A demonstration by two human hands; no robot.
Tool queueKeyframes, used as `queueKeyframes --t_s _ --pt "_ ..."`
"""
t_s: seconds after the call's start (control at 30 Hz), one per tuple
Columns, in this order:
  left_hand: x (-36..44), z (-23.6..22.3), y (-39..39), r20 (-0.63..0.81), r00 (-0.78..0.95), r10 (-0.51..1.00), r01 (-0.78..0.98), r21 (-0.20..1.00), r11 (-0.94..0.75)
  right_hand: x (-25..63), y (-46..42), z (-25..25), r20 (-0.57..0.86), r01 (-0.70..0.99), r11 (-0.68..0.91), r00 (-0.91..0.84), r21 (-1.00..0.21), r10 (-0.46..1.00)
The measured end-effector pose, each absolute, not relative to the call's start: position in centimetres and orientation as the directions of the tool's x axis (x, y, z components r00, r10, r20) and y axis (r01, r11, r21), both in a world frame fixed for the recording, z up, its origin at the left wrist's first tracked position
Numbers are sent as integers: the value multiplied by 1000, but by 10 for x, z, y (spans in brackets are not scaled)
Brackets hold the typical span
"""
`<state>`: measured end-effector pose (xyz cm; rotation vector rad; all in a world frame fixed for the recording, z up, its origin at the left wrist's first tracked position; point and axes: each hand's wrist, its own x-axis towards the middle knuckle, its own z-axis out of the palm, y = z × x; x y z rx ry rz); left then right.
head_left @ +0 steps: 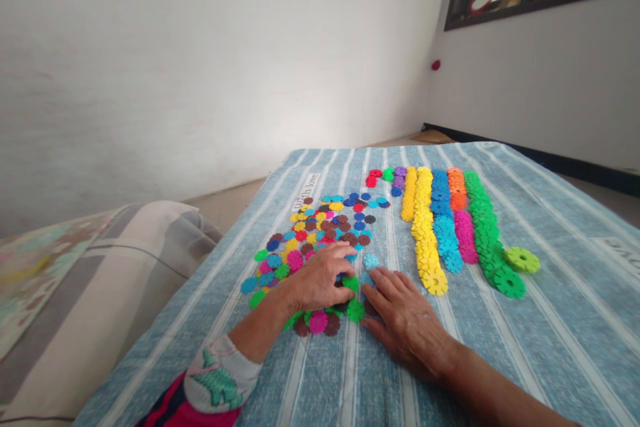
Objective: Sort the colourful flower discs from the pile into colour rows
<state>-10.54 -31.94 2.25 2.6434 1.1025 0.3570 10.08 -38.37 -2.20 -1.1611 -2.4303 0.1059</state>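
Observation:
Over the near right side of a mixed pile of plastic snowflake discs (295,259) is my left hand (320,277), its fingers curved and apart from the thumb. A green disc (351,283) shows just beside its fingertips, and another green disc (355,311) lies below the thumb. My right hand (407,317) rests palm down on the cloth with its fingers stretched out. Its fingertips touch or partly cover a light blue disc (367,277), and a brown disc (370,307) is partly hidden by that hand. A pale blue disc (371,261) lies between the hands.
To the right, overlapping discs form colour rows: yellow (427,233), blue (441,187), pink (465,237) and green (483,220). Shorter purple (399,177) and red (373,177) groups lie farther back. A striped blue cloth (320,393) covers the table. Grey-striped fabric (125,293) is at left.

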Motion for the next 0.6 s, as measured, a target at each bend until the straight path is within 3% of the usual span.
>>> queueKeyframes --t_s 0.37,0.47,0.6 --pt "-103 23 -317 297 679 671 592 320 -740 102 -383 -22 336 715 649 -563 -258 755" --pt "-103 25 -317 315 647 694 589 370 -718 102 -382 -21 339 712 653 -566 -257 751" --pt "-101 34 -322 234 668 706 555 475 -683 103 -381 -19 343 707 658 -569 -258 747"
